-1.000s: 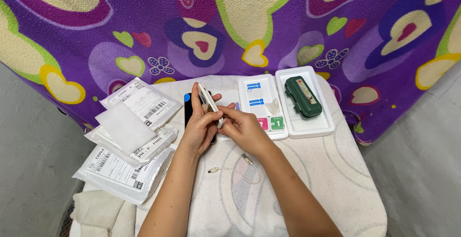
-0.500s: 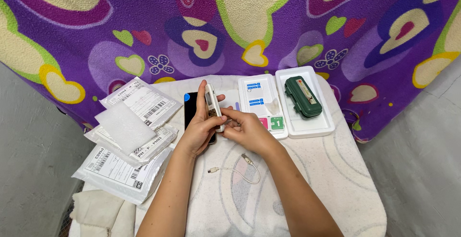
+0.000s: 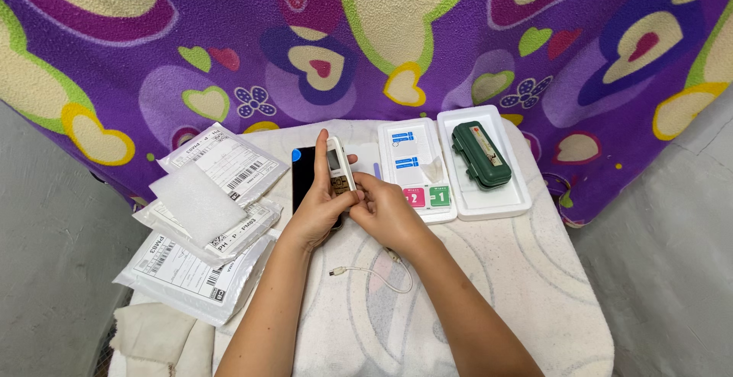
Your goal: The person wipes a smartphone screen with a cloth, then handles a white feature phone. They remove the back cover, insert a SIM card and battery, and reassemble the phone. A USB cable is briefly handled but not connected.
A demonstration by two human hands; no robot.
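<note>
Left hand (image 3: 319, 210): gripping a small white phone (image 3: 338, 168), holding it on edge, index finger lying along its far side.
Right hand (image 3: 388, 210): pinching the phone's near end, fingertips meeting the left thumb.
Phone: sitting between both hands, above the table's (image 3: 534, 285) far middle.
Black slab (image 3: 303, 177): lying flat just left of the phone.
Cable (image 3: 374, 274): curling near the wrists.
Trays (image 3: 489, 205): resting right, green case (image 3: 480, 154) inside.
Mailers (image 3: 206, 216): piling up left.

Both hands, left (image 3: 317, 213) & right (image 3: 388, 213), grip small white phone (image 3: 337, 165) upright.
</note>
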